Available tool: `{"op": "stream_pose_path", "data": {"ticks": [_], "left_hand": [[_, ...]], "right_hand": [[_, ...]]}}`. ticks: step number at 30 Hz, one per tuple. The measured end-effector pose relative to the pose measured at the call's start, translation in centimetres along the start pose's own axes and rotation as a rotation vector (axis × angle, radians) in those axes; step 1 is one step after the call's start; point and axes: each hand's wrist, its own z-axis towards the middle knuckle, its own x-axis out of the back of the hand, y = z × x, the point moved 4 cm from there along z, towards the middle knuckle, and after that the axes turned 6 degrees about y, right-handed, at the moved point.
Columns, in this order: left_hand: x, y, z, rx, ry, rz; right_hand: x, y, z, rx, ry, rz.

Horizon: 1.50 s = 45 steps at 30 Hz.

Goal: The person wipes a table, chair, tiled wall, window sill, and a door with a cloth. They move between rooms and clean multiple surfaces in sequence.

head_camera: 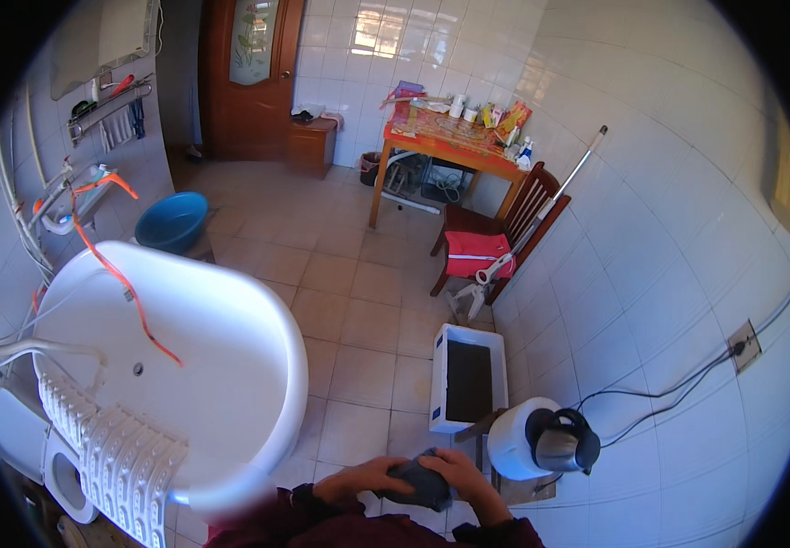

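A bunched dark grey cloth (422, 483) is held between both hands, low in front of my body. My left hand (367, 476) grips its left side, with the thumb lying over it. On the other side my right hand (460, 472) closes over the upper right part of the cloth. Dark red sleeves cover both forearms near the wrists. The cloth's underside is hidden.
A white bathtub (292, 356) with a ribbed white mat (128, 455) stands left. At right are a kettle (563, 445) on a white appliance (515, 438) and a white box of dark material (439, 377). Farther off are a chair (467, 220), a table (450, 130) and a blue basin (172, 219).
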Motion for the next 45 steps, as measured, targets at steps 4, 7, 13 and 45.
{"op": "stream_pose_path", "data": {"ticks": [4,7,13,45], "left_hand": [[6.6,3.8,0.9,-0.052,0.246,-0.119],[10.2,5.4,1.5,-0.087,0.353,-0.229],[16.2,8.1,2.6,-0.244,0.581,-0.65],[57.8,31.7,27.4,-0.485,0.933,-0.32]], "right_hand": [[-0.1,-3.0,7.5,-0.056,-0.071,0.106],[-0.9,-3.3,11.5,-0.148,0.036,0.167],[0.3,-6.2,20.5,0.097,-0.086,0.136],[12.4,-27.3,72.6,-0.048,-0.211,0.38]]}}
